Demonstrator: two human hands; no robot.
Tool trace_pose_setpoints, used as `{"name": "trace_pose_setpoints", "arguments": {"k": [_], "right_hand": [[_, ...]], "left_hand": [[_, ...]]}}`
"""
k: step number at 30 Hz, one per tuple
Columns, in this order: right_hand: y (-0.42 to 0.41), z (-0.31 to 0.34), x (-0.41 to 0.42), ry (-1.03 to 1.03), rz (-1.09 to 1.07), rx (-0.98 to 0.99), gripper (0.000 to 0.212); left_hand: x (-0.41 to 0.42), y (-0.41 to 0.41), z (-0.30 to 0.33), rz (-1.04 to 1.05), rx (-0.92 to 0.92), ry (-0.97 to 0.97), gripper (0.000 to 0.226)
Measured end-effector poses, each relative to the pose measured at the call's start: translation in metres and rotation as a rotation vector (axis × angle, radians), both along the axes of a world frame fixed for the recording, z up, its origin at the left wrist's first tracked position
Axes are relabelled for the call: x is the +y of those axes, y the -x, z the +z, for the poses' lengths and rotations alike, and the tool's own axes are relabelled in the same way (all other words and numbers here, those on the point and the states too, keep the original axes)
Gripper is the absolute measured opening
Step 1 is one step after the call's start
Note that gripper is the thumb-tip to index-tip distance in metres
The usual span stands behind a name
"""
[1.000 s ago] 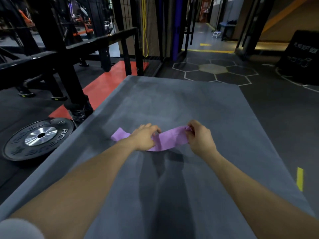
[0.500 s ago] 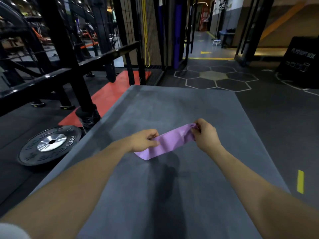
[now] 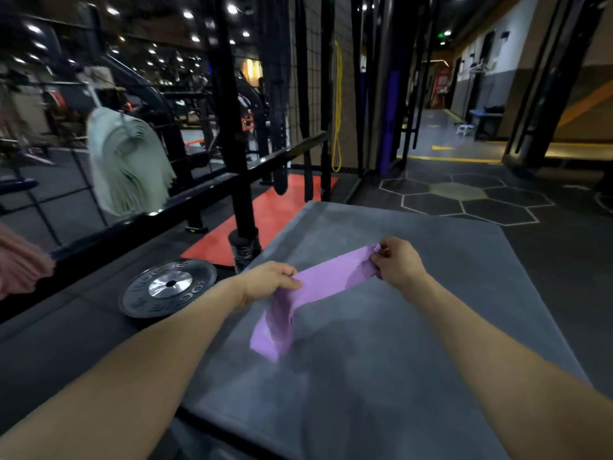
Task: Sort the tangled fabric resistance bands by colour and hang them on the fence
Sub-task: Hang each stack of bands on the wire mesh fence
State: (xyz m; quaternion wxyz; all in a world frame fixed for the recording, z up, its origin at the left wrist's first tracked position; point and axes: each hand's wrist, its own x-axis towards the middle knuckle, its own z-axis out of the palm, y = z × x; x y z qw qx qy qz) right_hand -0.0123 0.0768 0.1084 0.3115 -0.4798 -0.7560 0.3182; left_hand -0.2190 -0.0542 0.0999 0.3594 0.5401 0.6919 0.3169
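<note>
Lilac fabric band (image 3: 326,280), smooth and flat, stretches between my hands above the grey mat's (image 3: 414,343) left half; my left hand (image 3: 272,280) grips its middle, my right hand (image 3: 396,260) pinches one end, and the free end droops toward the mat. Lettering on the floor weight plate (image 3: 169,288) is too blurred to read.

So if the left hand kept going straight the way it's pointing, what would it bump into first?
Probably the right hand. The left hand points along the purple band that both hands hold stretched above the grey mat; depth is hard to judge.
</note>
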Motion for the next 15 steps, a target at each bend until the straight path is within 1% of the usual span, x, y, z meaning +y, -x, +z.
{"name": "trace_pose_setpoints", "arguments": {"k": [3,4,7,10,15], "right_hand": [[0.017,0.009,-0.012,0.032,0.008,0.033,0.032],[0.023,0.011,-0.017,0.051,0.013,0.047,0.030],[0.042,0.015,-0.031,0.074,0.045,0.037,0.021],[0.058,0.016,-0.046,0.139,0.100,0.029,0.024],[0.076,0.007,-0.069,0.350,0.189,0.026,0.011]], "left_hand": [[-0.023,0.013,0.015,0.085,-0.124,-0.042,0.036],[-0.031,0.016,0.019,0.110,-0.150,-0.049,0.039],[-0.057,0.027,0.024,0.149,-0.180,-0.038,0.028],[-0.081,0.036,0.028,0.178,-0.190,-0.039,0.018],[-0.104,0.045,0.036,0.162,-0.196,-0.045,0.006]]}}
